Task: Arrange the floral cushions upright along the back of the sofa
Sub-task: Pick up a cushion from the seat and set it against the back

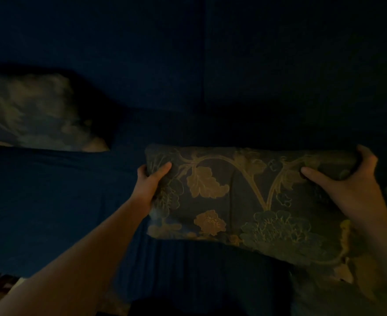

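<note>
Both hands hold one floral cushion [245, 201] in front of the dark blue sofa [51, 201]. The left hand [150, 181] clamps the cushion's left end, thumb on the near face and the other fingers wrapped behind, out of sight. The right hand [350, 179] grips the upper right corner, thumb on the near face and fingers [366, 156] curled over the top edge. So both sets of fingers are closed on the cushion, one at each end.

The cushion's long axis runs left to right, roughly level and parallel to the sofa back [256, 76], which rises just beyond the cushion's top edge. Its patterned face tilts toward the camera, so it looks carried above the seat rather than set down (the light is too dim to tell whether the lower edge touches the seat).

That is the relation the next move seems to turn on: the sofa back lies straight ahead of both hands, about equally near to each, so an even push forward should stand the cushion against it.

A second floral cushion [32, 112] sits well to the left of the held one, leaning at the sofa back, blurred.
</note>
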